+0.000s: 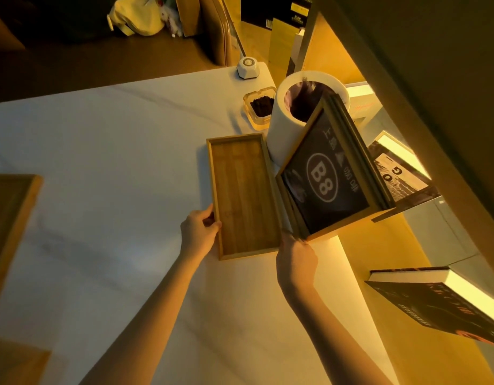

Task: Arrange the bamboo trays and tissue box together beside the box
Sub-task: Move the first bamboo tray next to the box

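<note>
Warm yellow light falls over the pale table (115, 151) I am working at. My left hand (198, 232) pinches the long left rim of a bamboo tray (244, 195), thumb on top, fingers curled under the edge. My right hand (295, 259) reaches to the near corner of the wooden box (332, 176) marked B8; I cannot tell whether it grips or merely touches. This tray lies flat just beside that box, near the white cylinder bin (284, 126). Another wooden piece (9, 218) sits well apart at the table's left edge, possibly a second tray. I see no tissue box, so I judge the arranging only begun.
</note>
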